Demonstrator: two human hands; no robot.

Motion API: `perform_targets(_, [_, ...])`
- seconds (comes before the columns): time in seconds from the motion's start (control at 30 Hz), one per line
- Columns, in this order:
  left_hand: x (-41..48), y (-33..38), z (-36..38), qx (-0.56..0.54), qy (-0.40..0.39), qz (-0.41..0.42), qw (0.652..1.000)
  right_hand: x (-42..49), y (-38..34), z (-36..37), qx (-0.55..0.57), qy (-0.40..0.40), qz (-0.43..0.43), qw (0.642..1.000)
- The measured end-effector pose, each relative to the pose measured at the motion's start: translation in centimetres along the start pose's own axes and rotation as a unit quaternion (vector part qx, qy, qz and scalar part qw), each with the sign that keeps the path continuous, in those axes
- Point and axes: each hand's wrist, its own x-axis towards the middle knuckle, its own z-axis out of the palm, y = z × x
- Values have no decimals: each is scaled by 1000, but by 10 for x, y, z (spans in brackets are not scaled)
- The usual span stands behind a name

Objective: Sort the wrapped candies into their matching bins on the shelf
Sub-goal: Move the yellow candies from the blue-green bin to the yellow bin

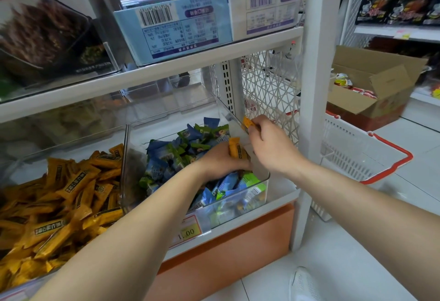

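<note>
Two clear bins stand on the bottom shelf. The left bin [123, 148] is full of orange wrapped candies [71, 196]. The right bin [259, 174] holds blue and green wrapped candies [181, 150]. My left hand [221, 160] is inside the right bin and grips an orange candy [234, 147] that sticks up from it. My right hand [269, 143] is over the right bin's right wall and pinches another orange candy [247, 123] in its fingertips.
A white shelf post [316, 86] rises just right of my right hand. A white basket with red handles [371, 155] sits on the floor beyond it, with an open cardboard box [371, 91] behind. Price tags [188, 229] hang below the bins. Boxes fill the shelf above.
</note>
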Motion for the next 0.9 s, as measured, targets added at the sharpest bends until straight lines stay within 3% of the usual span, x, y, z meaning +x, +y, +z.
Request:
perform_targets(0.13, [-1, 12, -14, 2, 82, 15, 997, 2, -3, -8, 3, -4, 12, 1000])
perform_targets(0.23, [-6, 20, -30, -12, 157, -10, 987, 4, -10, -15, 16, 46, 13, 999])
perform_targets(0.33, [-15, 27, -43, -39, 179, -4, 983, 5, -26, -14, 49, 106, -1, 993])
perform_targets(0.4, [-23, 30, -50, -58, 186, -4, 981, 4, -40, -6, 88, 104, -7, 991])
perform_targets(0.53, [-38, 28, -64, -28, 212, -22, 977, 3, -65, 18, 193, 54, 61, 978])
perform_targets(0.7, [-74, 23, -86, -23, 237, -37, 970, -4, -96, 43, 311, -32, 191, 931])
perform_targets(0.77, [-96, 21, -99, -4, 255, -42, 966, -8, -114, 53, 351, -94, 198, 910])
perform_targets(0.9, [-148, 12, -136, 42, 319, -58, 945, -12, -162, 80, 342, -192, 156, 907])
